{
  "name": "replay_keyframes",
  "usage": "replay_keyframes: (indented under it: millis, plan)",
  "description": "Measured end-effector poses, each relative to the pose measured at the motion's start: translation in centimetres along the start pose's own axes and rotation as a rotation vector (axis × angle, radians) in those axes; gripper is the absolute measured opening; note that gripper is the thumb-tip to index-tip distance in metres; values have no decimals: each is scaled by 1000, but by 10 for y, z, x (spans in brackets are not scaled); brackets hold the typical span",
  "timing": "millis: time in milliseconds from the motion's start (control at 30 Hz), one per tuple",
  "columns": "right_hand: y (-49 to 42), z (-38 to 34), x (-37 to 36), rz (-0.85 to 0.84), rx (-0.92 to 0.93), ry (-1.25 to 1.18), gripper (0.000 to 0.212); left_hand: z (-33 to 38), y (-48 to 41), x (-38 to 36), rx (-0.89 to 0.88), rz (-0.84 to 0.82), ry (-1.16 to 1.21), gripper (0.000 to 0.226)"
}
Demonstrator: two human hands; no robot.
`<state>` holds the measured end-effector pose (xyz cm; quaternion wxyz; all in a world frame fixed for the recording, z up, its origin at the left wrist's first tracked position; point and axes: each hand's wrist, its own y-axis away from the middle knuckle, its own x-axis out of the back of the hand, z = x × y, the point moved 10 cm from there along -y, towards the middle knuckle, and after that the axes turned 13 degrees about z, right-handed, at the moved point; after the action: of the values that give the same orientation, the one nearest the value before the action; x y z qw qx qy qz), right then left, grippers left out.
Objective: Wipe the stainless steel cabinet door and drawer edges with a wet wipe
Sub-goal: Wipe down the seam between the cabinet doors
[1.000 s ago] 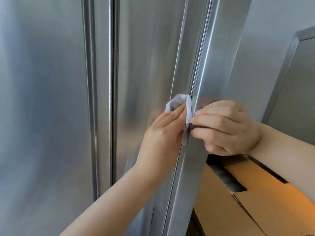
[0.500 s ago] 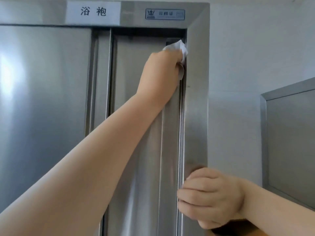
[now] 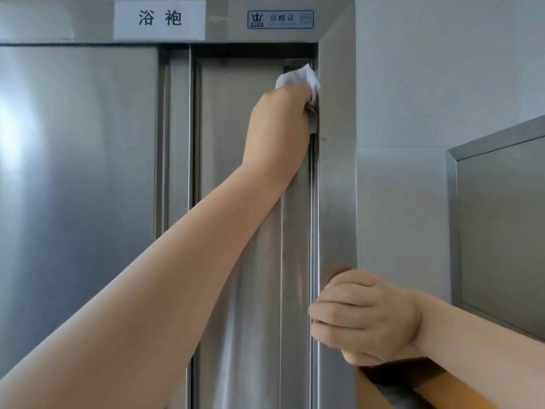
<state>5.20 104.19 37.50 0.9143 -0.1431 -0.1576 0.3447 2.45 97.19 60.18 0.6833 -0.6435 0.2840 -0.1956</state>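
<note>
Head view showed the left hand (image 3: 280,119) raised high, fingers clenched around a crumpled white wet wipe (image 3: 298,78) and pressing it against the right edge of the stainless steel cabinet door (image 3: 236,143), just below the top corner where the door met the frame (image 3: 336,172). A strip of the wipe hung down beside the thumb. The right hand (image 3: 365,317) sat lower, its fingers curled, fingertips at the seam between door and frame (whether it truly gripped the edge, I could not tell). Above the door were a white label (image 3: 159,19) and a small sticker (image 3: 280,19). Another steel panel (image 3: 501,216) stood to the right.
</note>
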Motion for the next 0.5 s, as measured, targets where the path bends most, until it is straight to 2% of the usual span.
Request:
replay_keyframes:
  millis: [100,167,267,300,500]
  plan:
    - [1,-4,2,6,-10,18,25,8,53,15,10,-10,156,24]
    - [4,-15,2,-9,-8,-8,25,10,101,25,-5,-15,156,34]
    - [13,-46,-4,-59,28,-103,27,4,188,33,-40,-31,121,26]
    - [17,-57,-7,-81,40,-132,26,2,220,36,-22,-49,132,30]
    - [44,-107,-24,-179,-2,-226,19,-7,405,51,125,-275,193,34]
